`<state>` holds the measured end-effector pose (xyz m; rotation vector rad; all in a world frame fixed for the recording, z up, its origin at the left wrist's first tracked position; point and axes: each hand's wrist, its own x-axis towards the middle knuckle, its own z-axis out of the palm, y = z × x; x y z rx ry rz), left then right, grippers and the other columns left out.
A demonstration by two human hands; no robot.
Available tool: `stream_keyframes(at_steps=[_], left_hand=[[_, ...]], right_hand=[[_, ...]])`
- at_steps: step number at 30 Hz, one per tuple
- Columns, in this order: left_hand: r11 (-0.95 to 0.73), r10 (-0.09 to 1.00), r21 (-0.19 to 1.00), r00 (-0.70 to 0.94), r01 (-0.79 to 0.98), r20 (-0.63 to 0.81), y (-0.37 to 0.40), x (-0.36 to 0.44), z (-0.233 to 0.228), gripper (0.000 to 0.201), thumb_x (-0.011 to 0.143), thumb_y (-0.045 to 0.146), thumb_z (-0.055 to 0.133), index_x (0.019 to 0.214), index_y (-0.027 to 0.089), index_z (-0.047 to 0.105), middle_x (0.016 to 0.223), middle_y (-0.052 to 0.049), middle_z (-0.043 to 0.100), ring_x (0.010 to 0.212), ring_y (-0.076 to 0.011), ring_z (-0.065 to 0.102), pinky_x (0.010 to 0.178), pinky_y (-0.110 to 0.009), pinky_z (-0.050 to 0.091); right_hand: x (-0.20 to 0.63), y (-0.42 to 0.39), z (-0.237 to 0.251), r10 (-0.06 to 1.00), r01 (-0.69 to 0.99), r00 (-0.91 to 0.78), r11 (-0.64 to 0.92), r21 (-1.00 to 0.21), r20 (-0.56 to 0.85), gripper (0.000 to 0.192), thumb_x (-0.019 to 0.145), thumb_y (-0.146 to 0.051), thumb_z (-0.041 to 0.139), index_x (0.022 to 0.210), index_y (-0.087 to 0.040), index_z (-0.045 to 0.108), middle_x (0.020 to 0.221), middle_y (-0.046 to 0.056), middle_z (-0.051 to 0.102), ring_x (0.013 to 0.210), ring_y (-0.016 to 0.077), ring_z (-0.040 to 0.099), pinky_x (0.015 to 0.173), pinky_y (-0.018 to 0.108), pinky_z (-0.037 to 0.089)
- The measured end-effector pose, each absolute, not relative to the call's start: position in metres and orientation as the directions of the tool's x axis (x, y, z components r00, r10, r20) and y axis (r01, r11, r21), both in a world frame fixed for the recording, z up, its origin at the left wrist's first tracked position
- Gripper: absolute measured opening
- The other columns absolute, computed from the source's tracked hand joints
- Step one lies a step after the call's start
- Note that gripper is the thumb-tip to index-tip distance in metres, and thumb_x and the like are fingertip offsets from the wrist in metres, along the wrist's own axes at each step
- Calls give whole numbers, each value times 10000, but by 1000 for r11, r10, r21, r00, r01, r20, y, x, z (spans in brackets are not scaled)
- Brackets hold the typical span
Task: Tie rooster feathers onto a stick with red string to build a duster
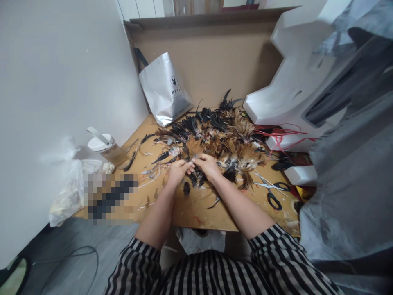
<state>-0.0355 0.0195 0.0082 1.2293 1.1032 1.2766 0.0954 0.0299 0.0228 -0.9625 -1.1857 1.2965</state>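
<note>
Both my hands meet over the near middle of the table, fingertips almost touching. My left hand (178, 171) is closed, thumb and fingers pinched at the base of a brown feather bunch (193, 146). From the other side my right hand (208, 166) pinches the same bunch, its feathers fanning up away from me. Just beyond and to the right lies a large heap of brown feathers (245, 153), with black feathers (190, 123) behind. Below my fingers are some dark feathers (196, 180). The exact grip at the quill ends is too small to make out.
Black-handled scissors (272, 194) lie open at right, near red string (279, 135) and white foam pieces (299, 175). A silver bag (166, 90) leans at the back left. At left stand a lidded plastic jug (107, 149) and a white plastic bag (72, 188). Cardboard (202, 53) walls the back.
</note>
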Motion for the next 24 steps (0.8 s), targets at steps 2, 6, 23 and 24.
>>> stream_keyframes(at_steps=[2, 6, 23, 24], left_hand=[[-72, 997, 995, 24, -68, 74, 19, -36, 9, 158, 660, 274, 666, 603, 127, 662, 500, -33, 599, 416, -78, 480, 424, -184, 349], [-12, 999, 993, -48, -115, 6, 20, -38, 9, 188, 650, 309, 677, 633, 123, 661, 484, -24, 585, 378, -58, 440, 367, -172, 281], [-30, 984, 911, -171, -411, -45, 29, -44, 3, 273, 629, 366, 697, 726, 129, 604, 562, 7, 589, 394, -29, 444, 361, -139, 277], [-41, 983, 905, -180, -423, -40, 29, -44, 3, 266, 623, 354, 704, 719, 127, 601, 568, 7, 587, 402, -27, 446, 365, -135, 280]], right_hand=[[99, 33, 22, 988, -169, -144, 31, -985, 56, 249, 569, -381, 687, 625, -153, 606, 557, -36, 557, 502, 75, 454, 519, 206, 355], [121, 42, 33, 982, -93, -186, 8, -996, 25, 302, 545, -392, 708, 727, -157, 658, 540, -29, 566, 462, 75, 438, 464, 206, 319], [159, 59, 21, 946, 641, -249, 322, -697, 208, 110, 642, -178, 572, 608, -169, 676, 616, 23, 656, 597, 145, 578, 577, 233, 395], [156, 60, 18, 948, 670, -238, 317, -671, 211, 124, 655, -179, 559, 628, -171, 680, 634, 29, 662, 612, 150, 586, 586, 234, 398]])
